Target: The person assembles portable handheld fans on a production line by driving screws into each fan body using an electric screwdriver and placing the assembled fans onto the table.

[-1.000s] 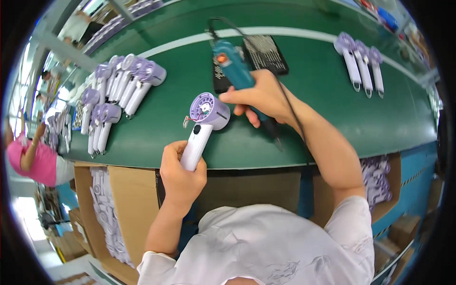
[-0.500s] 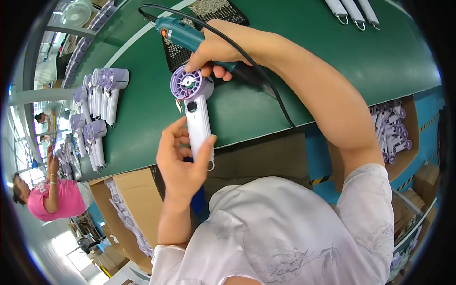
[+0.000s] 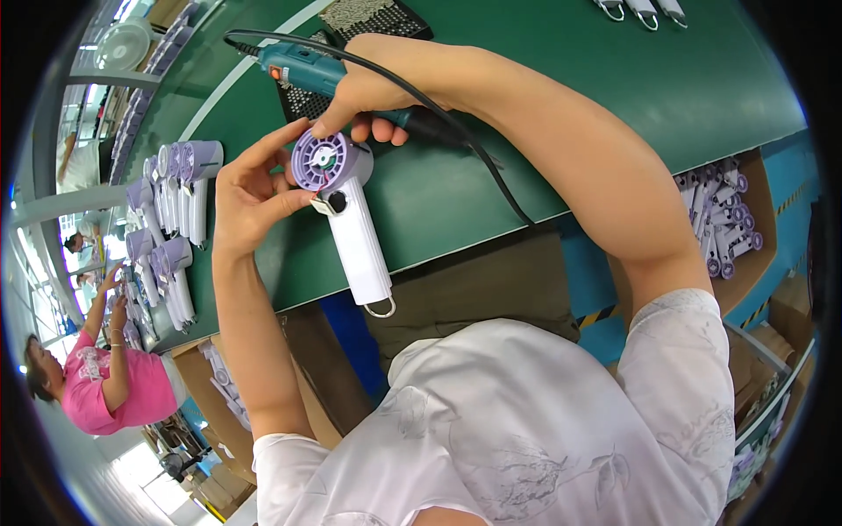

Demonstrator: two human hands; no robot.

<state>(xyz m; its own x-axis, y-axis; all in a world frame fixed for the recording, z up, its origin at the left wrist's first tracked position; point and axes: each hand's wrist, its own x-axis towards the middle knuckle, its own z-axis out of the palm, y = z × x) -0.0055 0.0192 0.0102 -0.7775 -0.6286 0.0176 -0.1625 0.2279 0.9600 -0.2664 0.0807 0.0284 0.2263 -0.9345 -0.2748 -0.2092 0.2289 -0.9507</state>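
Note:
A handheld fan (image 3: pixel 360 245) has a white handle and a round lilac head (image 3: pixel 317 162), open at the front so that a small circuit board and wires show. My left hand (image 3: pixel 250 197) curls about the left side of the head, its thumb by a small white piece (image 3: pixel 323 206) at the handle's top. My right hand (image 3: pixel 368 96) grips a teal electric screwdriver (image 3: pixel 303 70), while its thumb and fingers also steady the head's upper rim. The screwdriver lies crosswise above the fan, its dark tip end pointing right. A wire loop (image 3: pixel 382 309) hangs from the handle's bottom.
Black perforated trays (image 3: pixel 377 19) with small metal pieces lie beyond my right hand on the green table (image 3: pixel 561 105). Several fans (image 3: pixel 189 180) stand at left. White handles (image 3: pixel 645 10) lie far right. A carton of fans (image 3: pixel 724 219) sits below right; a person in pink (image 3: pixel 118 386) works at left.
My left hand has left the lower handle and moved up to the fan head. The view has shifted, so the fan and screwdriver appear farther left. My right hand keeps its hold.

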